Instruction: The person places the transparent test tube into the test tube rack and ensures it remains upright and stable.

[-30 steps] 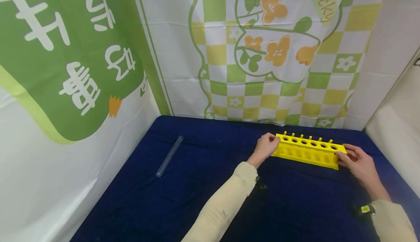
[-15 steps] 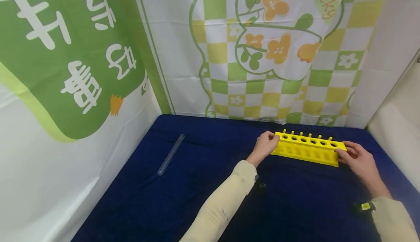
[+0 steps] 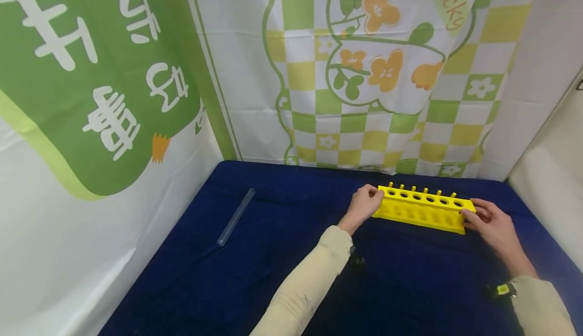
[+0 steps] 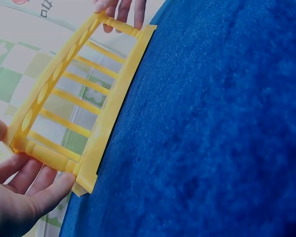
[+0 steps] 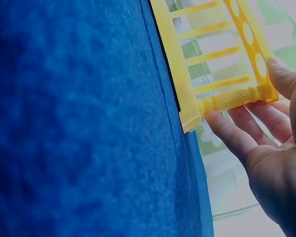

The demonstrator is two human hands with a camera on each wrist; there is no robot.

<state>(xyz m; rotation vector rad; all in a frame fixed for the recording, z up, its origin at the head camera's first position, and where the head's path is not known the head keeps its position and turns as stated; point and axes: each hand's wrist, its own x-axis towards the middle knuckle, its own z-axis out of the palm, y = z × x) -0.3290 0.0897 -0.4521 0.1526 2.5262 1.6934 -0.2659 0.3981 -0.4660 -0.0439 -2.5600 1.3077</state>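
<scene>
A yellow test tube rack (image 3: 419, 219) stands upright at the right rear of the blue cloth, a row of round holes along its top bar and short pegs behind them. My left hand (image 3: 364, 205) grips its left end; in the left wrist view, thumb and fingers of that hand (image 4: 19, 197) are around the end post. At the opposite end, my right hand (image 3: 497, 228) holds the rack, its thumb by the top bar and a fingertip low on the post in the right wrist view. A clear test tube (image 3: 236, 218) lies on the cloth, well left of both hands.
Dark blue cloth (image 3: 291, 270) covers the table. Behind it hangs a checked, flowered curtain (image 3: 328, 118), close to the rack. A white and green printed sheet (image 3: 150, 214) borders the left side, and a pale sheet (image 3: 553, 194) the right.
Between half a second ago and now, the rack has shifted slightly left, both hands moving with it and keeping their hold. The test tube stays where it was.
</scene>
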